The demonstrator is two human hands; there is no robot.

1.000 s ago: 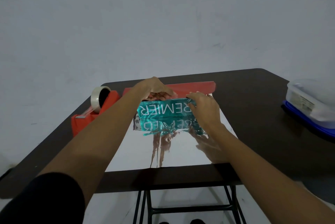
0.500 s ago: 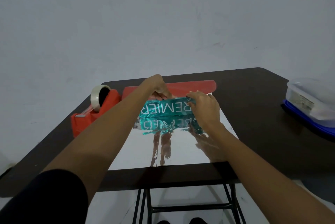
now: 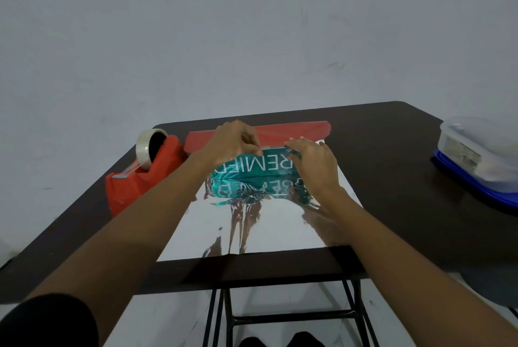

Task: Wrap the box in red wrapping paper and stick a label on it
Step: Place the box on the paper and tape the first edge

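A teal box (image 3: 252, 170) printed with white letters lies on a sheet of wrapping paper (image 3: 266, 228) spread silver side up on the table. The paper's red side shows only at the curled far edge (image 3: 294, 130) behind the box. My left hand (image 3: 229, 141) sits on the box's left end, fingers curled and pinched at its far top edge. My right hand (image 3: 314, 161) lies over the box's right end, fingers stretched across the top. No label is in view.
A red tape dispenser (image 3: 140, 181) with a clear tape roll (image 3: 145, 144) stands left of the paper. A lidded plastic container (image 3: 482, 156) on a blue base sits at the right edge of the dark table (image 3: 406, 178). A wall lies close behind.
My left hand's fingers have shifted along the box's far top edge and pinched together. The box and my right hand have barely moved.
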